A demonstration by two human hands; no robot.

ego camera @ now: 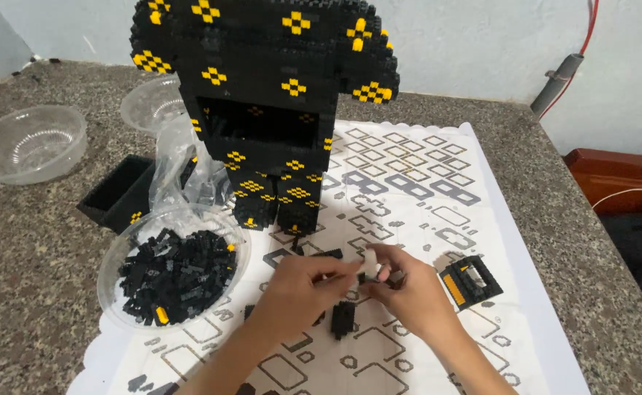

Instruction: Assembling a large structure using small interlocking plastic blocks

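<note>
Between both hands (357, 281), white piece (371, 263) pinched

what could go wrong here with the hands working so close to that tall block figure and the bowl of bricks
1. The tall black and yellow figure stands just beyond both hands; a bumped leg might topple it.
2. The left hand is beside the bowl heaped with small bricks; an elbow sweep could spill them.
3. The right hand pinches a small white piece; loose bricks on the patterned cloth may be hard to spot.
</note>
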